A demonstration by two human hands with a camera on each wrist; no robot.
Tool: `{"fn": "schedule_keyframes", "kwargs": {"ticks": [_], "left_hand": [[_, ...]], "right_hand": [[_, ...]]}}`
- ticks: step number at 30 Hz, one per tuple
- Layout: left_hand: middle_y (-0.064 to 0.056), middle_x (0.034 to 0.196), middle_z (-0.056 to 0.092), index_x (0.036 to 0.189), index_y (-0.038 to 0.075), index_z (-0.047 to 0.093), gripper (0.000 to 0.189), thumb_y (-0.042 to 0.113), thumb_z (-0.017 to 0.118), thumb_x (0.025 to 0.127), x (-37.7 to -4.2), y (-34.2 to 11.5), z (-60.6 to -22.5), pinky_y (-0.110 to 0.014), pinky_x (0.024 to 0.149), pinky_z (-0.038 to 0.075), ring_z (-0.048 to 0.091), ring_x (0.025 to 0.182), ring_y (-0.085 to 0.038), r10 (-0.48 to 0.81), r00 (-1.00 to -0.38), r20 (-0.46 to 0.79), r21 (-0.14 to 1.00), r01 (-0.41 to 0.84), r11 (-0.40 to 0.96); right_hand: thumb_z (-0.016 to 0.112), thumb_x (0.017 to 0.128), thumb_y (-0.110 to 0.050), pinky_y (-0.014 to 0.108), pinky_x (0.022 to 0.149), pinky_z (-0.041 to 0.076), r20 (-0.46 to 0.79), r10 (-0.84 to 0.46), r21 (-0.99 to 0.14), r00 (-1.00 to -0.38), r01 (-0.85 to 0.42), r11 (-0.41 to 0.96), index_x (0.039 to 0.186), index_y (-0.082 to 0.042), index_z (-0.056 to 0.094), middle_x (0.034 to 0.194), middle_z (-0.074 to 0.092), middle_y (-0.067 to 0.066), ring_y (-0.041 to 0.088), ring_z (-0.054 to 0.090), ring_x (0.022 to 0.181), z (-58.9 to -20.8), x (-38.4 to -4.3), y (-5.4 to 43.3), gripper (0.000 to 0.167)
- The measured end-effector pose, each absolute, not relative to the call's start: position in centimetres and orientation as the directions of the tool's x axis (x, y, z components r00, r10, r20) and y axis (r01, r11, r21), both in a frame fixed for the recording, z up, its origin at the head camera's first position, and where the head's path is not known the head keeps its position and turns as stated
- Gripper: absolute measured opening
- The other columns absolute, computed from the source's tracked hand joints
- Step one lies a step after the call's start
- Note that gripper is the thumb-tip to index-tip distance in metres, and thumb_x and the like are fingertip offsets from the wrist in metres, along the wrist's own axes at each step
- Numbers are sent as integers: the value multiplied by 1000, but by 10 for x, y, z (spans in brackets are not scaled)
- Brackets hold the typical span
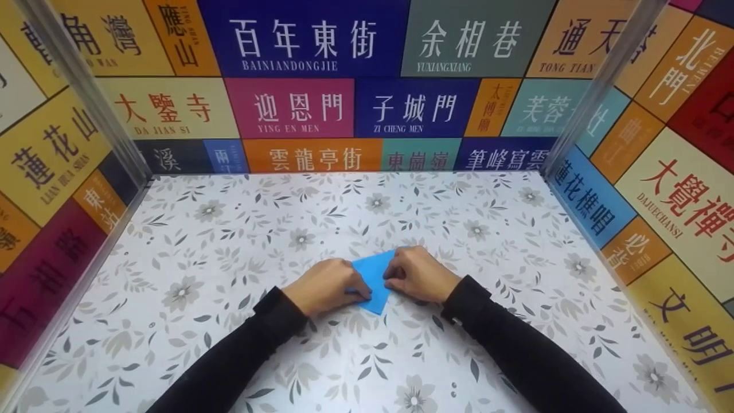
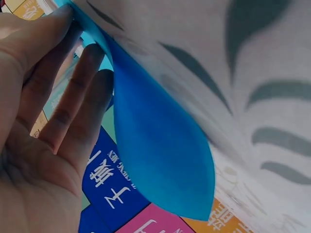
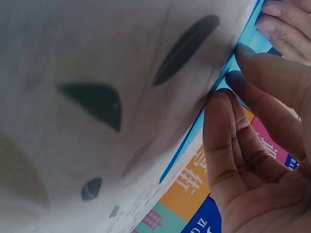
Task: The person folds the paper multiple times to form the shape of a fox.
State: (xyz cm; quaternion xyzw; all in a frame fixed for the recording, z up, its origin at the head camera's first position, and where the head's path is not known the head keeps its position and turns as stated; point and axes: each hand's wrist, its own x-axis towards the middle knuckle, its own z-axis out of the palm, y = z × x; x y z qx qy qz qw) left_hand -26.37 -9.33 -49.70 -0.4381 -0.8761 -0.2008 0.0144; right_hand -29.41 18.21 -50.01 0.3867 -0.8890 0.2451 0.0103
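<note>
A sheet of blue paper (image 1: pixel 375 271), folded to a pointed shape, lies on the tabletop between both hands. At its left edge my left hand (image 1: pixel 332 285) pinches the paper between thumb and forefinger. My right hand (image 1: pixel 421 274) is at the right edge, fingers curled and thumb and fingertips gripping the paper. In the left wrist view a flap of the blue paper (image 2: pixel 163 145) bows up in a rounded loop off the table, beside the other fingers (image 2: pixel 92 102). The right wrist view shows the right fingertips (image 3: pixel 218 99) low against the paper, the left hand's fingers just beyond.
A white tabletop (image 1: pixel 229 321) with a grey flower and leaf print lies under the hands. Upright panels (image 1: pixel 292 109) with coloured blocks of Chinese lettering stand at the back and both sides, joined by clear corner strips (image 1: pixel 596 86).
</note>
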Motion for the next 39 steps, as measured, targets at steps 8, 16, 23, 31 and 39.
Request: {"fn": "schedule_keyframes", "kwargs": {"ticks": [8,16,23,31,39], "left_hand": [[1,104,91,106,17,95,8,18,95,98,-270,-95,-494,-40,95,70,85,100,-21,742,-643,190,377,746,550],[-5,98,90,101,9,92,3,8,91,98,-286,-93,-489,-41,90,71,86,95,-23,647,-724,238,438,675,594],[-9,95,90,96,8,91,4,5,88,98,-308,-83,-478,-44,86,69,83,89,-26,542,-819,188,508,553,661],[-10,90,87,91,7,90,4,9,92,94,-333,-72,-470,-40,83,65,78,84,-26,477,-873,98,492,459,740],[-8,89,87,88,8,89,11,14,97,92,-343,-63,-469,-39,79,64,73,79,-22,470,-881,59,465,441,768]], "right_hand": [[96,94,-9,25,72,55,235,-657,-442,-716,-681,585,95,-7,92,93,81,8,19,71,81,-501,-292,179,5],[98,93,-10,23,72,55,244,-632,-453,-736,-662,597,91,-8,92,91,81,7,16,70,81,-503,-291,177,7],[96,93,-8,23,69,51,219,-646,-457,-731,-662,594,90,-6,91,89,79,7,13,66,79,-500,-289,176,7],[96,94,-9,25,72,55,207,-651,-446,-730,-663,602,91,-7,91,89,79,5,15,68,82,-500,-290,175,6],[96,94,-9,26,72,55,208,-647,-442,-733,-661,607,90,-9,91,87,78,4,14,67,82,-499,-289,174,6]]}}
